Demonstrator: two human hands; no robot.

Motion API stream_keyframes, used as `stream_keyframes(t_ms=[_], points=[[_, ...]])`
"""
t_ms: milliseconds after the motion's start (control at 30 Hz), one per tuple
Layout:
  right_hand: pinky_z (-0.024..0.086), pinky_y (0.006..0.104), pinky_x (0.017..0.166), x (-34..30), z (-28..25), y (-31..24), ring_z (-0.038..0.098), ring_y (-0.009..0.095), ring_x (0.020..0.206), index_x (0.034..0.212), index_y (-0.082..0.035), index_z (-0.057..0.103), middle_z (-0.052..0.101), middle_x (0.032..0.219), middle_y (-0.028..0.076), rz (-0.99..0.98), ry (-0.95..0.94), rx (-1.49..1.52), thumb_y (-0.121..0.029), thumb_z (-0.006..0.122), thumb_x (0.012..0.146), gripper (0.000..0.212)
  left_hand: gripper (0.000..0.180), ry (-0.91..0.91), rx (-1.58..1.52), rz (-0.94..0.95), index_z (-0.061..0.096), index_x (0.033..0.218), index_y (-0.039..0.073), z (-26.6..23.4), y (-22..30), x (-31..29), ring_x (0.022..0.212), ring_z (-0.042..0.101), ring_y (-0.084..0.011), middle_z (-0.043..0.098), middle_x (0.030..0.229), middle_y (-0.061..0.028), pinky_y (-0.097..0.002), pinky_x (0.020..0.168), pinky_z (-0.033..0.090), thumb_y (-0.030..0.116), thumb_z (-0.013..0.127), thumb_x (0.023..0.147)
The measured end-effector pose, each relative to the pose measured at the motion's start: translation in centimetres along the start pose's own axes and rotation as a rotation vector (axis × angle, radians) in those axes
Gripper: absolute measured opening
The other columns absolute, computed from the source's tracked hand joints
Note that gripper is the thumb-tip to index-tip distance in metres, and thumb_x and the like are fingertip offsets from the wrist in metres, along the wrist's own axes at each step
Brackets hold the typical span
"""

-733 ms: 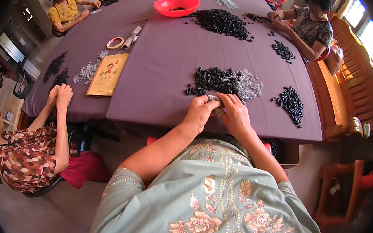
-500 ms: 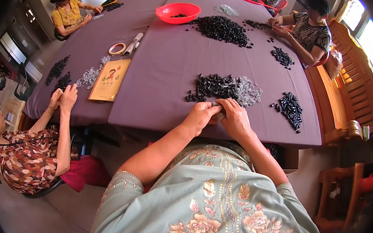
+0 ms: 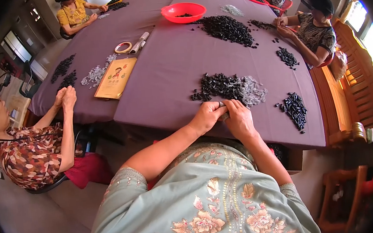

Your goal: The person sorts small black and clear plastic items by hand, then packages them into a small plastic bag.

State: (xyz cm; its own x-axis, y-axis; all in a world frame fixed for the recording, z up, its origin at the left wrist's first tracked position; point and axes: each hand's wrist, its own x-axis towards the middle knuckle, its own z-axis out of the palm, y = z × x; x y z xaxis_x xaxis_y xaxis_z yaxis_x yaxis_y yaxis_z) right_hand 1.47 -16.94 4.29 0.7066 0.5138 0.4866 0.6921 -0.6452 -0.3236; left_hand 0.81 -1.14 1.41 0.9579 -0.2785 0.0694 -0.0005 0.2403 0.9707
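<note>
My left hand [image 3: 207, 115] and my right hand [image 3: 238, 118] meet at the near edge of the purple table [image 3: 168, 68], fingers pinched together on a small piece [image 3: 222, 106] that is mostly hidden between them. Just beyond my fingers lies a heap of small black parts [image 3: 216, 86] beside a heap of small clear parts [image 3: 253, 91]. A separate pile of black pieces [image 3: 295, 108] lies to the right of my right hand.
A red bowl [image 3: 183, 11], a big black heap [image 3: 227, 28], a tan booklet [image 3: 115, 78] and a tape roll [image 3: 123, 47] lie farther off. Other people sit around the table: one at my left [image 3: 34, 141], one at the right [image 3: 316, 30], others at the far end.
The view has shifted slightly. My hands stay together at the table edge, still working the same small piece. The person on the left has lowered their joined hands a little.
</note>
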Motion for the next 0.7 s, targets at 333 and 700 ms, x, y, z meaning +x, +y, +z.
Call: stream_keyframes(t_ms=[333,700], points=[[0.05,0.0414,0.086,-1.1,0.3,0.1,0.059,0.034,0.103,0.12,-0.003,0.055,0.061,0.107,0.014,0.046,0.06,0.135,0.002,0.068,0.06,0.061,0.017,-0.003,0.216,0.079,0.067,0.095,0.0,0.3,-0.2,-0.1,0.079,0.051,-0.0018,0.061,0.085,0.0055,-0.0222,0.068,0.046,0.014,0.058,0.098],[0.052,0.0384,0.074,-1.6,0.2,0.1,0.062,0.033,0.084,0.113,-0.003,0.059,0.063,0.094,0.013,0.15,0.161,0.445,0.003,0.067,0.073,0.041,0.024,0.096,0.312,0.189,0.069,0.102,0.001,-2.1,5.6,0.4,0.08,0.058,-0.005,0.068,0.09,0.0006,-0.0212,0.075,0.047,0.023,0.058,0.1]])
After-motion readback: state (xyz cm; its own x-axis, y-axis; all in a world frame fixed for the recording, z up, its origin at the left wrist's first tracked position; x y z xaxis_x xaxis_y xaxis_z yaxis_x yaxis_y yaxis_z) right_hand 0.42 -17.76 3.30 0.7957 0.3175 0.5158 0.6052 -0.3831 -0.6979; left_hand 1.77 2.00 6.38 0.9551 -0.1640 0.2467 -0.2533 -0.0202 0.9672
